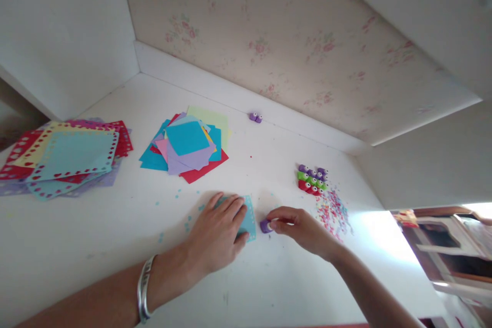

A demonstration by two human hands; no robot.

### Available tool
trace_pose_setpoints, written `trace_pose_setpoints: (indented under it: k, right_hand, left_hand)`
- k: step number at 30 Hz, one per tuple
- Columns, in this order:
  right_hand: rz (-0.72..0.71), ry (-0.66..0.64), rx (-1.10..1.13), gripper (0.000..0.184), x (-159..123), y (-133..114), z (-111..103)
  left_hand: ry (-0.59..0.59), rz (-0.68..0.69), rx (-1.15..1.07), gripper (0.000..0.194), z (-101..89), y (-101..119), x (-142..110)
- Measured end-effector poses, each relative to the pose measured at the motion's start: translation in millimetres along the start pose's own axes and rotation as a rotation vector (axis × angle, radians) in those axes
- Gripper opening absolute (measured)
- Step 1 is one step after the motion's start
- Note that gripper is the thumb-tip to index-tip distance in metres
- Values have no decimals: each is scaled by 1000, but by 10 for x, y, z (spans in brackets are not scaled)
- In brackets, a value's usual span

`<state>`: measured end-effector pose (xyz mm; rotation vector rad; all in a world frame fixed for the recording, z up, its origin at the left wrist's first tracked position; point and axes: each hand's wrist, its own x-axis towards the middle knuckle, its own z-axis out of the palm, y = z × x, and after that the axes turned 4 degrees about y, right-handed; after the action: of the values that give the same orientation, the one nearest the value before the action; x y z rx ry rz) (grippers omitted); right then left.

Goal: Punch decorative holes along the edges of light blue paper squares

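My left hand (221,236) lies flat with its fingers stretched over a small light blue paper (249,218), covering most of it. Along the paper's right edge runs a row of tiny punched holes. In my right hand (298,228), thumb and fingers close round a small purple paper punch (265,226) with a white button. The punch sits just right of the paper, apart from its edge. Light blue cut-out bits (187,226) are scattered left of my left hand.
Plain coloured sheets (188,138) are stacked behind my left hand. Sheets with punched borders (77,151) lie at the far left. Purple, green and red punches (312,180) stand in rows at the right, beside a confetti heap (332,212). Two purple punches (255,117) stand near the wall.
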<state>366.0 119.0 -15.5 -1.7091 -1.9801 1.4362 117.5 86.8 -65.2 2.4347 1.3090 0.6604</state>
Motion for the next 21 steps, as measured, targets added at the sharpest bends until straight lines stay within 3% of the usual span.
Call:
trace_pose_setpoints:
  k: [5,13,17,21]
  right_hand:
    - [46,148,-7,34,-117,134,18]
    - [-209,250,-201,16,-227,-125,173]
    - [-128,283,-26,16,-169,-16,-31]
    - [31,419,198,30,-75,153,-485]
  left_hand:
    - [-5,14,0,38,5,-18,9]
    - [45,50,38,35,22,-46,22]
    - [106,34,88,31,16,-48,47]
    - [148,23,126,23,21,-50,71]
